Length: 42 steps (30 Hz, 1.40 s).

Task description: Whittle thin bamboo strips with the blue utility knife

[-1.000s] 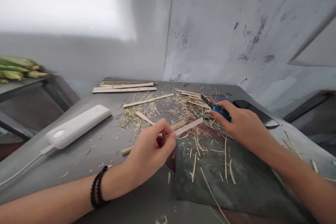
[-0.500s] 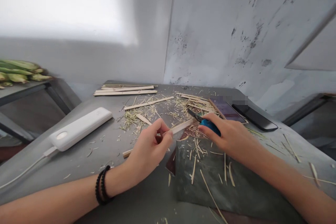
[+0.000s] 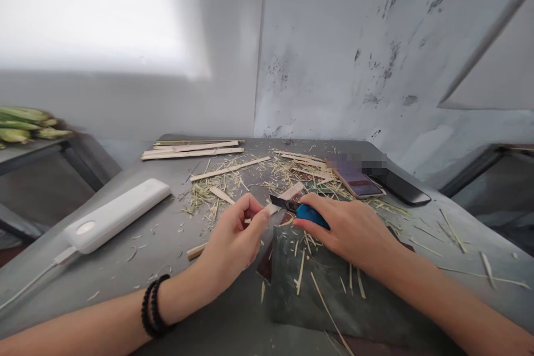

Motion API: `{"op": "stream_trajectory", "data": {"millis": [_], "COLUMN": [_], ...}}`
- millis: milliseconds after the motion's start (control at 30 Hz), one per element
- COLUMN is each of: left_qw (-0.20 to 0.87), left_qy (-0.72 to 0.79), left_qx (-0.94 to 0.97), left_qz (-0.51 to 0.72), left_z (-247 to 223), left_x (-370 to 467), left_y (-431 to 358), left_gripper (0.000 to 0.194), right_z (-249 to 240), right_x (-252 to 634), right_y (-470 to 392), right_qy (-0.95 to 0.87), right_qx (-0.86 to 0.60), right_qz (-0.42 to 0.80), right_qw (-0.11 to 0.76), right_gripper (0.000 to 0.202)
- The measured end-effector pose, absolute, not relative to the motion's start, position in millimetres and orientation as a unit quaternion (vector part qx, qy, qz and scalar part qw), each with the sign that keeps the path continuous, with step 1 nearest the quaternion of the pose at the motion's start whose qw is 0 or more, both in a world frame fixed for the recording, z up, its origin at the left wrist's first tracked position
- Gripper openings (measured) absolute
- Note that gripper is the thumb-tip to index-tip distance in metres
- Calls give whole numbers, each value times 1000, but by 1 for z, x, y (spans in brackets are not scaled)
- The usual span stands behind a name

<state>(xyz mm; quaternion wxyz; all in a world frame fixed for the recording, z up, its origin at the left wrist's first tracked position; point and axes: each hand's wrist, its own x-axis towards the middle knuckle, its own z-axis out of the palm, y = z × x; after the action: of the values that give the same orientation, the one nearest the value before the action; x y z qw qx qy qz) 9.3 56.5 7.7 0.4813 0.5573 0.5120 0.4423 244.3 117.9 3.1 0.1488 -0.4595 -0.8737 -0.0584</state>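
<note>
My left hand (image 3: 240, 231) pinches the near end of a pale, flat bamboo strip (image 3: 292, 190) between thumb and fingers. The strip points away to the right. In my right hand (image 3: 350, 225) is a utility knife with a blue handle (image 3: 311, 216), its dark blade (image 3: 281, 202) lying across the strip close to my left fingertips. Beneath the hands a dark green sheet (image 3: 317, 295) is strewn with thin shavings. My right palm and fingers hide part of the knife handle.
A white power bank (image 3: 120, 214) with a cable lies at left. Several pale strips (image 3: 194, 150) rest at the table's back. Two phones (image 3: 354, 178) (image 3: 403, 188) lie at right, beyond loose shavings (image 3: 217, 183). Green vegetables (image 3: 27, 125) sit on another table at far left.
My right hand has drawn the knife left and nearer along the strip, from its far end toward my left fingers. The whole view has shifted slightly.
</note>
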Motion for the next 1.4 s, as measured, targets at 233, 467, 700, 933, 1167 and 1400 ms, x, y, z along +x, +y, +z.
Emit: {"op": "stream_trajectory", "data": {"millis": [233, 467, 700, 933, 1167, 1400], "left_qw": [504, 539, 541, 531, 545, 420], "left_qy": [498, 478, 461, 441, 425, 438], "left_qx": [553, 546, 556, 608, 602, 642], "left_qz": [438, 427, 431, 392, 399, 469], "left_z": [10, 2, 0, -2, -8, 16], "left_x": [12, 11, 10, 12, 10, -7], "left_y": [38, 51, 52, 44, 50, 63], "left_gripper": [30, 28, 27, 22, 24, 18], "right_z": [15, 13, 7, 6, 4, 23], "right_x": [285, 247, 243, 243, 241, 266], "right_y": [161, 113, 111, 108, 106, 124], "right_qy": [-771, -867, -892, -902, -920, -808], "right_qx": [-597, -451, -394, -365, -298, -425], "right_qz": [-101, 0, 28, 50, 15, -22], "right_qw": [199, 214, 222, 224, 256, 409], "right_gripper": [54, 49, 39, 37, 33, 38]}}
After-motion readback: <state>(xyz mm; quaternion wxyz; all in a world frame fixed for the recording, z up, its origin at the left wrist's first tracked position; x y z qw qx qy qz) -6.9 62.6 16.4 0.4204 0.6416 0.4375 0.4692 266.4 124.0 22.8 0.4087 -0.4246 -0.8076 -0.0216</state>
